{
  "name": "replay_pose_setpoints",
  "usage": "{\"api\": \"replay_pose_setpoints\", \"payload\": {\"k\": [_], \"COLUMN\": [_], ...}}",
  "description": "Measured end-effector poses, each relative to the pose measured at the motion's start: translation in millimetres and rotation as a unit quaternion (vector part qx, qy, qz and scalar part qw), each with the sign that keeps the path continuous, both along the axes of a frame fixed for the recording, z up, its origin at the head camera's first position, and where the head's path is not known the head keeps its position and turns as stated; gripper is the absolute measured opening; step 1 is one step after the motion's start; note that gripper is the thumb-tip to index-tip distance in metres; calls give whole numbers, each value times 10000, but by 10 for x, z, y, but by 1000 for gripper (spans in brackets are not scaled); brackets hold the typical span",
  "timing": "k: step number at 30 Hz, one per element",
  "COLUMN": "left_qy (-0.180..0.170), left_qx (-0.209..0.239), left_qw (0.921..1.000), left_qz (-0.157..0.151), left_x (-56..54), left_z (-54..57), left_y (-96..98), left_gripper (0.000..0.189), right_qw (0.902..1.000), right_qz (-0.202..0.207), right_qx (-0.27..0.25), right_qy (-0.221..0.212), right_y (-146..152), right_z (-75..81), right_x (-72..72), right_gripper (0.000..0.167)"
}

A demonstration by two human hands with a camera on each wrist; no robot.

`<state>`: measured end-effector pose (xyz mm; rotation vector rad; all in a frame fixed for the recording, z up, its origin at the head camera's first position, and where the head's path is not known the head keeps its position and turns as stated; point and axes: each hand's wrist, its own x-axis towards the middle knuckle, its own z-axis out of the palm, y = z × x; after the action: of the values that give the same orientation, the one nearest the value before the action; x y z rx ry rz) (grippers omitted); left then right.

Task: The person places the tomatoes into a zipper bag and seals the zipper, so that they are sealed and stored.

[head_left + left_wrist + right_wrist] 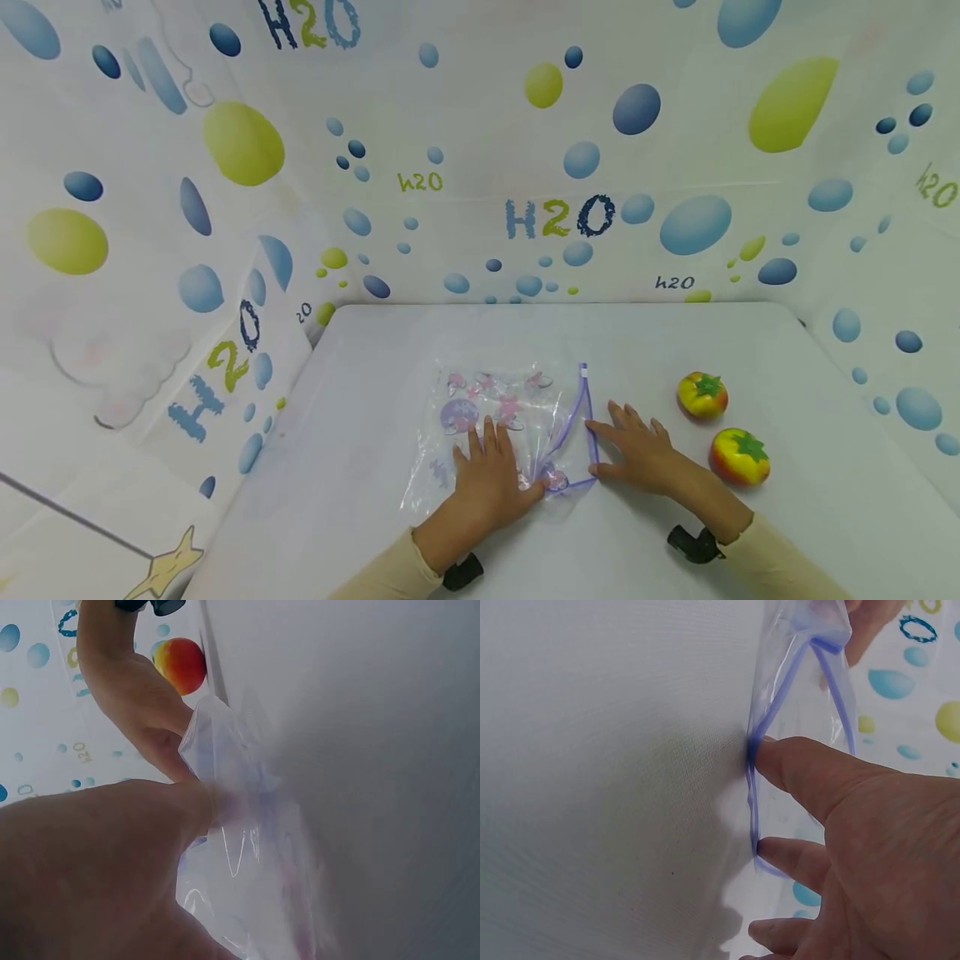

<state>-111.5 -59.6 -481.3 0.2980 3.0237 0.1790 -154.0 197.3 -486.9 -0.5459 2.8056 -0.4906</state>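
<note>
A clear zip bag with pink and purple cartoon prints lies flat on the table, its purple-edged mouth spread apart on the right side. My left hand rests on the bag with fingers spread, the thumb reaching toward the mouth's lower corner. On the other side, my right hand touches the purple zip edge with the tips of its thumb and index finger, the other fingers extended. Through the mouth, the bag's inside shows in the right wrist view.
Two yellow-and-red fruits with green leafy tops, one farther back and one nearer, sit right of my right hand. The white table ends at a wall covering printed with bubbles and H2O lettering.
</note>
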Motion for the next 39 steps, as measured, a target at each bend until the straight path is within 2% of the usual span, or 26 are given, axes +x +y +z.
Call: {"api": "replay_pose_setpoints", "payload": {"k": [6, 14, 25, 33, 39], "left_qy": [-242, -116, -6, -165, -237], "left_qx": [364, 577, 502, 394, 425], "left_qw": [9989, 9981, 9986, 9990, 9986], "left_qz": [172, 202, 177, 149, 183], "left_x": [19, 23, 9, 37, 36], "left_z": [29, -3, 12, 36, 7], "left_y": [10, 18, 42, 31, 23], "left_gripper": [109, 106, 106, 106, 108], "right_qw": [10000, 9999, 9998, 9986, 9980], "right_qz": [-32, 25, 52, 297, 253], "right_qx": [67, 116, 138, 149, -20], "right_qy": [37, 71, 137, 400, 578], "right_y": [0, -7, -4, 21, 44], "right_z": [1, 3, 29, 28, 62], "right_x": [-10, -30, -6, 8, 7], "right_gripper": [74, 73, 71, 66, 63]}}
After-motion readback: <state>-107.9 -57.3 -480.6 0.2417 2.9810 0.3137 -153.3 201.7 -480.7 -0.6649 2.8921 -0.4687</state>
